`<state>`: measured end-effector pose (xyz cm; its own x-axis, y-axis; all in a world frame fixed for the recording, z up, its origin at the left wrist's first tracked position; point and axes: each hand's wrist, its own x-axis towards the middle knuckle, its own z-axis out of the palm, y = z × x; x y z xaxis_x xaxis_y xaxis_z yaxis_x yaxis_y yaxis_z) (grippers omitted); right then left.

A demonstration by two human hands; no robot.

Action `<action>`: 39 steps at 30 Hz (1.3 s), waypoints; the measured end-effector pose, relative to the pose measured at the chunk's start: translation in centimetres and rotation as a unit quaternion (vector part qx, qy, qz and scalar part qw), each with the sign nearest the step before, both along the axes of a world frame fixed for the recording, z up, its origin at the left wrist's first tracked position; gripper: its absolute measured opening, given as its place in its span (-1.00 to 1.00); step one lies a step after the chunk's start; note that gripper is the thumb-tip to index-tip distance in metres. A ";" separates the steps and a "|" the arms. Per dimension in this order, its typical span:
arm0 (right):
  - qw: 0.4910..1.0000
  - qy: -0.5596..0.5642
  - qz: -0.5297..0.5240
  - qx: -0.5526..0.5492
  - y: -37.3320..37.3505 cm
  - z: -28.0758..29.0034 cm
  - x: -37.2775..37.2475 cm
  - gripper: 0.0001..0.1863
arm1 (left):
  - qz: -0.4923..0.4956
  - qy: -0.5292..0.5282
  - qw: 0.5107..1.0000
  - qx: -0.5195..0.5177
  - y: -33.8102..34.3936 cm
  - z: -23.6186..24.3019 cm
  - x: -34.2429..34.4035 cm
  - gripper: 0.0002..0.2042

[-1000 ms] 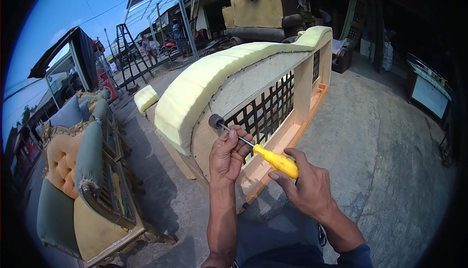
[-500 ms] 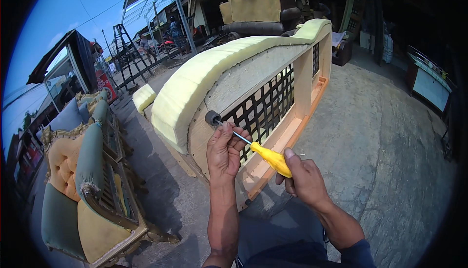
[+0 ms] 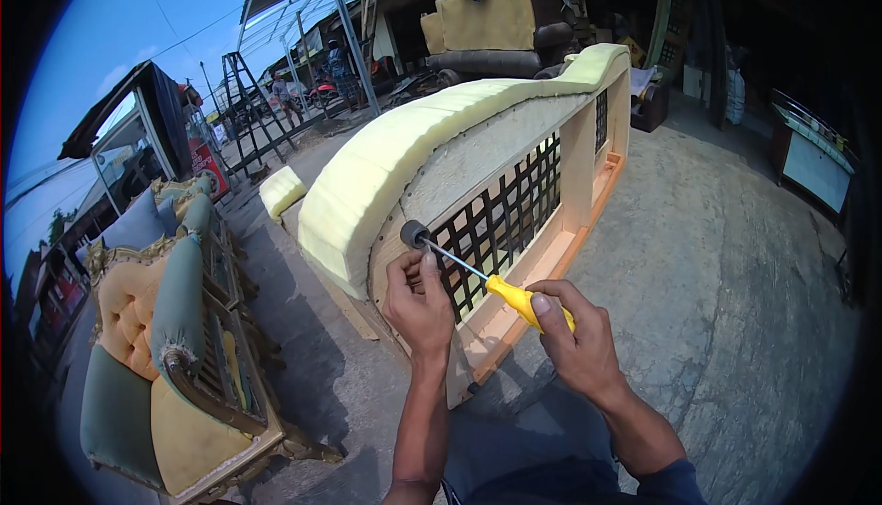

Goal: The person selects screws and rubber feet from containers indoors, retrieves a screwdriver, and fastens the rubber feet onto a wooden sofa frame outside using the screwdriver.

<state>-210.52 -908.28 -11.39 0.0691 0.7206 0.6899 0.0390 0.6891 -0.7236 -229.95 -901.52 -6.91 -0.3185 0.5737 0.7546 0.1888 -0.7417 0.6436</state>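
My right hand [image 3: 574, 330] is wrapped round the yellow handle of a screwdriver [image 3: 501, 286]. Its metal shaft slants up and left to a dark round furniture foot [image 3: 415, 234], where the tip is lost from sight. The foot sits on the wooden end panel of an upturned sofa frame [image 3: 577, 151]. Just below it is my left hand [image 3: 418, 307], thumb and fingers curled together close to the shaft's end. Whatever those fingers hold, if anything, cannot be made out. Pale yellow foam [image 3: 367, 170] runs along the frame's curved edge, and black webbing [image 3: 501, 215] crosses its opening.
An old carved sofa [image 3: 124, 312] with orange and green upholstery stands at the left. Behind the frame is a stack of worn sofa parts [image 3: 487, 22]. A small foam block [image 3: 281, 192] lies beyond the frame's left end. A white-fronted cabinet [image 3: 813, 156] stands at the right.
The left hand has opened away from the shaft and sits lower beside the foot, its fingers now curled. My right hand and the screwdriver have shifted slightly right; the whole view has shifted a little.
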 end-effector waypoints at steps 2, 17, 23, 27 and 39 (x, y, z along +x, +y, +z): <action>0.999 -0.029 -0.005 0.037 -0.4 0.1 0.1 -0.56 | 0.457 0.303 0.803 0.233 -1.4 0.5 -0.1 -0.64; 0.969 -0.084 -0.129 0.196 0.1 -0.3 2.6 -0.63 | 0.551 0.508 0.607 0.264 -0.9 2.7 -2.0 -0.56; 0.978 -0.098 -0.099 0.154 2.4 -1.3 1.7 -0.68 | 0.546 0.503 0.603 0.291 1.9 3.4 -2.7 -0.63; 0.978 -0.011 -0.049 0.202 4.7 -4.7 1.3 -0.63 | 0.574 0.493 0.588 0.286 4.3 2.6 -5.7 -0.53; 0.967 0.235 0.022 -0.100 15.1 -16.8 -3.3 -0.53 | 0.415 0.526 0.666 0.329 7.4 -8.7 -9.5 -0.59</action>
<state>-213.85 -893.13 -28.20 0.3080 0.8452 0.4369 -0.3528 0.5279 -0.7726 -239.42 -894.09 -15.59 0.5829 -0.0361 0.8117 0.7987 -0.1581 -0.5806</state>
